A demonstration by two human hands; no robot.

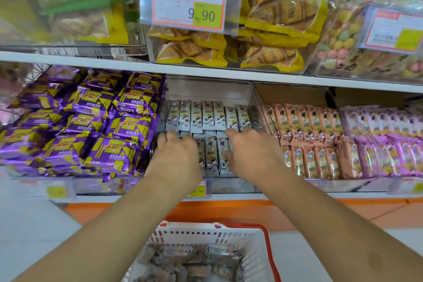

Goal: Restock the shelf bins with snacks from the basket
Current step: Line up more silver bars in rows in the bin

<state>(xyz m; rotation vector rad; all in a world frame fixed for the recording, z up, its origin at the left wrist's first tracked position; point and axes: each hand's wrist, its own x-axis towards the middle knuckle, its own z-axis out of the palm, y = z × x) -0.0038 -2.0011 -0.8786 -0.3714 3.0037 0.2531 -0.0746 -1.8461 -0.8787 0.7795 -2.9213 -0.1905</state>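
A clear shelf bin [229, 184] in the middle holds rows of upright white snack packs [207, 118]. My left hand [177, 152] rests palm down on the left part of the front row, fingers bent over the packs. My right hand [249, 151] lies over the right part of the same row, fingers spread toward the back row. Whether either hand holds a pack is hidden under the palms. Below, a white basket [256, 239] with a red rim holds several small brown and white snack packs [194, 258].
Purple snack packs [91, 121] fill the bin to the left; peach packs [315, 142] and pink packs [389, 144] fill bins to the right. The upper shelf carries yellow cracker bags [274, 18] and a 9.90 price tag [190, 4]. An orange base strip [320, 210] runs under the shelf.
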